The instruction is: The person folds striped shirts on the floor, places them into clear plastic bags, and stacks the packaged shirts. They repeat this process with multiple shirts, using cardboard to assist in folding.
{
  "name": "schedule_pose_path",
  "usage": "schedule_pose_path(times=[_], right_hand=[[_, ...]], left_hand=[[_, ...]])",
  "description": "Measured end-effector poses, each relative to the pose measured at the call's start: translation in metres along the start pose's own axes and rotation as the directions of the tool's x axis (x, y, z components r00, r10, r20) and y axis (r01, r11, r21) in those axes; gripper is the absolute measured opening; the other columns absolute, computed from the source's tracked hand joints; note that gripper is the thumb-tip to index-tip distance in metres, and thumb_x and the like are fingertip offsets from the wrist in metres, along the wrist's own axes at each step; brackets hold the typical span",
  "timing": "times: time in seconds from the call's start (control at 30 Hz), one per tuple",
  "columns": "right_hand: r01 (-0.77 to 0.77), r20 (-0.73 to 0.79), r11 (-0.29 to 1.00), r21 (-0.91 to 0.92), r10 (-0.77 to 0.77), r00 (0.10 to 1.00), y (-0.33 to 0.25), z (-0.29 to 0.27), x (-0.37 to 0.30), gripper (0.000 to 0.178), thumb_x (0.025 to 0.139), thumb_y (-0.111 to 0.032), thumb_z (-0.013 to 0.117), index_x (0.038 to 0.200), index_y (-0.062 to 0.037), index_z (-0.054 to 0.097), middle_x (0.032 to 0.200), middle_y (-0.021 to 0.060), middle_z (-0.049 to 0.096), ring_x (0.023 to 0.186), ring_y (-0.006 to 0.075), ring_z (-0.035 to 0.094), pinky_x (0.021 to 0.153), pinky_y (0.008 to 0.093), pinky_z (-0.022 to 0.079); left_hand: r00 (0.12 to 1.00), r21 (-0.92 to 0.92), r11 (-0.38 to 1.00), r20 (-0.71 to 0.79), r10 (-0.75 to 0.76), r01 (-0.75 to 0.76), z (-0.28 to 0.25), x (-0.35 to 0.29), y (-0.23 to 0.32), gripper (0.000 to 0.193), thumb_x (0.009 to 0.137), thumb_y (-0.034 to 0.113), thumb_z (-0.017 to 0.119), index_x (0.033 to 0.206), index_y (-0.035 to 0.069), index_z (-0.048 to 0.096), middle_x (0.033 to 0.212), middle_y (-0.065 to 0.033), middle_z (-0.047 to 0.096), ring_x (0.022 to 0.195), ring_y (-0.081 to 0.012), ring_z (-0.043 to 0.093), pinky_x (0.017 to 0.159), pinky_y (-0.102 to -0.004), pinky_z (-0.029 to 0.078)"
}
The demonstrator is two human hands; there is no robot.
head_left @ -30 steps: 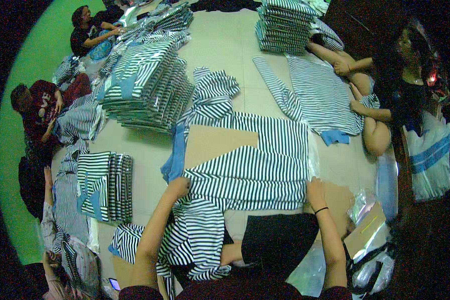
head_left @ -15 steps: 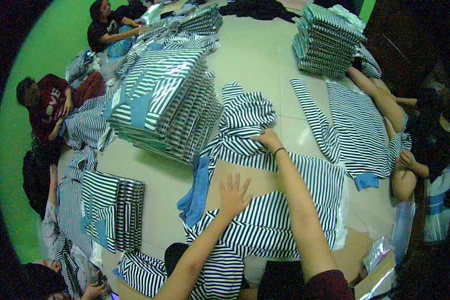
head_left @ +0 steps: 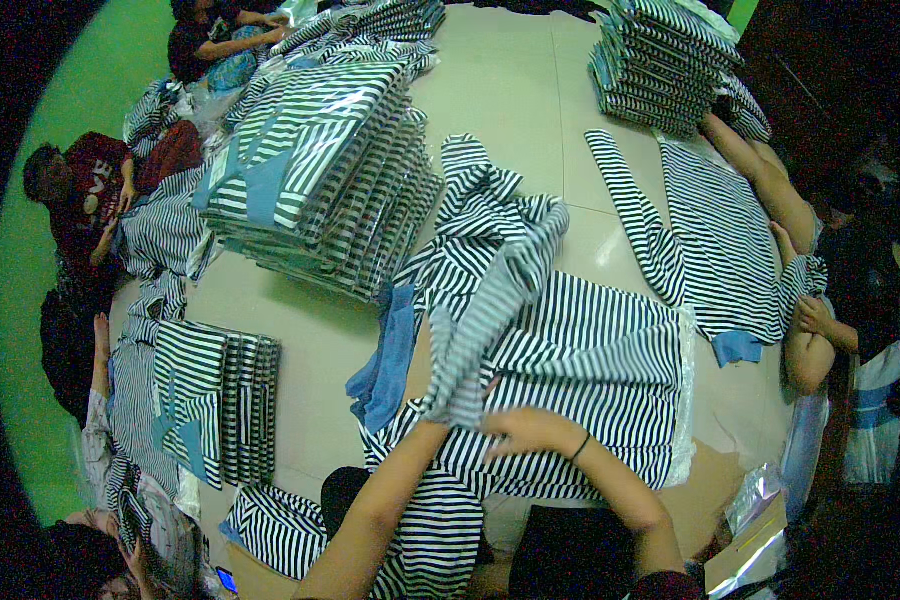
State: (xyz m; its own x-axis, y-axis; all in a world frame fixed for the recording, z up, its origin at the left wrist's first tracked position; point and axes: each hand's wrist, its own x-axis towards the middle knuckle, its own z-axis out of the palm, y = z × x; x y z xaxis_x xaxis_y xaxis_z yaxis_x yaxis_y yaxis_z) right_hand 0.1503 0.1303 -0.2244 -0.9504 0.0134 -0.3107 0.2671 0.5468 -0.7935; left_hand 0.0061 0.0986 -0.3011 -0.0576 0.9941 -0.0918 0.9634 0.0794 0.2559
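A black-and-white striped long-sleeved shirt (head_left: 590, 430) lies spread in front of me, with a blue denim-like part (head_left: 380, 350) on its left. One striped sleeve (head_left: 500, 300), smeared by motion, sweeps down across the shirt toward me. Its lower end covers most of my left hand (head_left: 434, 430), which rests on the shirt's near side; its grip is hidden. Just right of that sleeve end is my right hand (head_left: 532, 431), blurred, its fingers stretched out leftward and apart. Under the shirt a strip of brown board (head_left: 417, 370) shows.
Tall stacks of bagged, folded striped shirts stand at left (head_left: 310, 190) and far right (head_left: 660, 70); a smaller stack (head_left: 220, 400) is nearer on the left. Another striped shirt (head_left: 720, 240) lies by a person at right. People sit along the left. Clear plastic (head_left: 755, 500) lies near right.
My right hand has come from the shirt's far part back toward me, and the sleeve has swung over the shirt. The left hand has drawn nearer and is now mostly covered by cloth.
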Motion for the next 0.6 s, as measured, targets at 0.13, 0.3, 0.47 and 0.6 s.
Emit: schedule_pose_path(times=[0.13, 0.3, 0.47, 0.6], right_hand=[[-0.203, -0.349, 0.969, 0.141, 0.241, 0.906, 0.016, -0.005, -0.015, 0.036, 0.076, -0.038, 0.053, 0.098, -0.0099, 0.057, 0.082, 0.0113, 0.06, 0.073, 0.0211, 0.058, 0.064, 0.0313, 0.045], [-0.152, -0.828, 0.983, -0.104, -0.001, 0.56, 0.059, -0.058, 0.024, 0.061, 0.067, -0.026, 0.063, 0.121, -0.0148, 0.037, 0.109, 0.0143, 0.045, 0.096, 0.0288, 0.047, 0.08, 0.0323, 0.039], [-0.463, -0.57, 0.694, -0.551, 0.093, 0.816, 0.044, -0.075, 0.045, 0.018, 0.068, -0.021, 0.058, 0.08, -0.008, 0.058, 0.073, 0.0052, 0.053, 0.072, 0.0224, 0.052, 0.064, 0.0345, 0.041], [-0.055, -0.641, 0.951, -0.303, -0.161, 0.75, -0.027, -0.032, -0.007, 0.018, 0.075, -0.022, 0.052, 0.072, -0.0045, 0.052, 0.063, 0.0111, 0.051, 0.06, 0.0267, 0.052, 0.056, 0.0361, 0.041]], left_hand=[[1.0, -0.061, 0.998, -0.027, -0.006, 0.004, -0.004, 0.003, 0.001, 0.051, 0.078, 0.033, 0.045, 0.123, 0.011, 0.035, 0.129, -0.0166, 0.025, 0.12, -0.0365, 0.018, 0.095, -0.0496, 0.014], [0.998, -0.115, 0.993, -0.059, -0.021, 0.014, -0.002, 0.006, 0.003, 0.049, 0.078, 0.029, 0.045, 0.121, 0.009, 0.036, 0.128, -0.0172, 0.027, 0.12, -0.0363, 0.02, 0.095, -0.0455, 0.016], [0.992, -0.227, 0.972, -0.092, -0.085, 0.062, -0.006, 0.002, 0.0, 0.046, 0.078, 0.025, 0.044, 0.12, 0.006, 0.038, 0.127, -0.0178, 0.029, 0.119, -0.0361, 0.021, 0.096, -0.0414, 0.018], [0.966, -0.44, 0.885, -0.123, -0.228, 0.153, -0.009, 0.0, -0.006, 0.044, 0.079, 0.022, 0.044, 0.119, 0.004, 0.039, 0.126, -0.0183, 0.03, 0.118, -0.036, 0.022, 0.096, -0.0382, 0.019]])
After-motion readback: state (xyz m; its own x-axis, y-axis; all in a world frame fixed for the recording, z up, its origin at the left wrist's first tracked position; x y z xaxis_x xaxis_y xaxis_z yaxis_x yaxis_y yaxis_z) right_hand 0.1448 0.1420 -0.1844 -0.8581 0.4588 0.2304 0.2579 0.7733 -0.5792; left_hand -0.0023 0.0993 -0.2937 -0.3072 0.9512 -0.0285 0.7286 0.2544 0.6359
